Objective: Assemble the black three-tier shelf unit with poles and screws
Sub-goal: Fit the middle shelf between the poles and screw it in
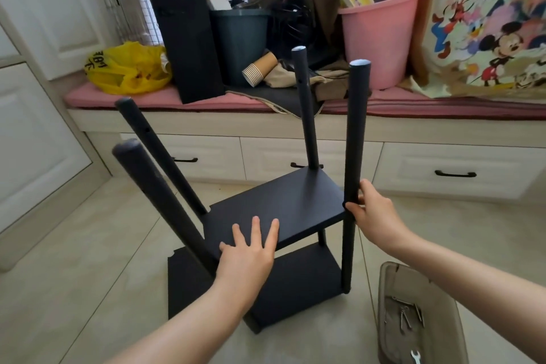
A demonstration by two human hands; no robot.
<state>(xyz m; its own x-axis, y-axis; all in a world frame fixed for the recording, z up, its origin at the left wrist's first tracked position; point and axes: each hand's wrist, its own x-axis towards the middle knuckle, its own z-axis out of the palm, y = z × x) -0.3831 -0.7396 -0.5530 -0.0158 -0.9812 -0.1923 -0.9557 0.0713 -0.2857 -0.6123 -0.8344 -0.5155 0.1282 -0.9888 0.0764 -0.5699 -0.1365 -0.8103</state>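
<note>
Middle shelf (283, 204) being seated: left hand (248, 254) flat, pressing it, right hand (369, 213) gripping front-right pole (356, 139); next likely screws (404, 316), third tier.

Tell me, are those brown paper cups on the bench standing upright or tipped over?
Tipped over. The paper cups lie on their side, with the rims pointing lower left, next to the dark bin.

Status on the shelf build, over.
Left hand flat on upper board. Right hand grips front right pole. Two boards on, four poles up; no third board in view. Screw tray by right forearm, clear of shelf.
</note>
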